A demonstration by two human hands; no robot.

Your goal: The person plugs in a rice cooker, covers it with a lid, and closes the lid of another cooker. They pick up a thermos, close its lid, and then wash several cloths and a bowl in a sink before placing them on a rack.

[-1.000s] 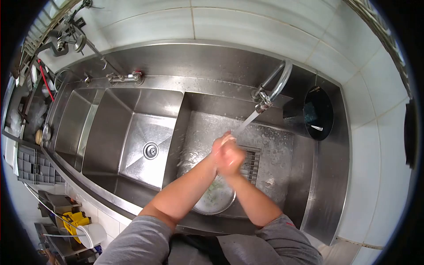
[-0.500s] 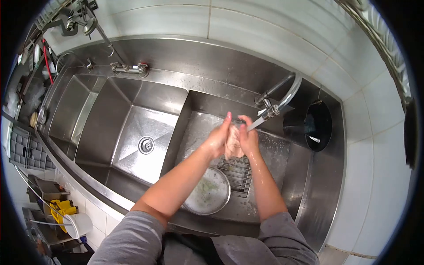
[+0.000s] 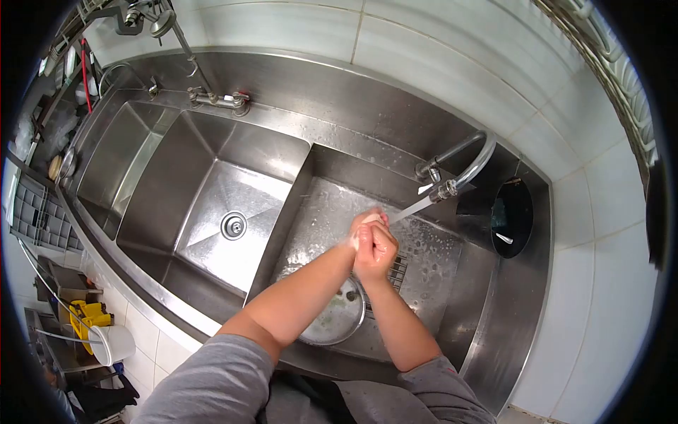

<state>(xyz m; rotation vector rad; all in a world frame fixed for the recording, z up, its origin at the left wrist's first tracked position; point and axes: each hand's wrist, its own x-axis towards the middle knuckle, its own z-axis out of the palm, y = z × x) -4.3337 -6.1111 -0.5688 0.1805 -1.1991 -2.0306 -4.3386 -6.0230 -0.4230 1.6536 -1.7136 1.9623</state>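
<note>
My left hand [image 3: 364, 225] and my right hand [image 3: 376, 252] are pressed together, fingers closed, over the right sink basin. Between them they squeeze a pale pink, crumpled cloth-like thing, now almost wholly hidden by the fingers. Water runs from the curved faucet [image 3: 472, 169] and falls just beyond my hands. Below my forearms a round metal pan [image 3: 337, 319] holds cloudy water with greenish bits. Partly covered by my right hand and wrist, a wire rack [image 3: 399, 274] lies on the basin floor.
The middle sink basin [image 3: 212, 244] with its drain [image 3: 234, 225] lies to the left, past a metal divider. A black container [image 3: 512, 219] stands at the right rim. A grey crate [image 3: 46, 222] and a white bucket [image 3: 113, 345] are at the far left.
My hands have come down slightly and closed together around the pink cloth-like thing, which showed between them before. The camera view has shifted a little.
</note>
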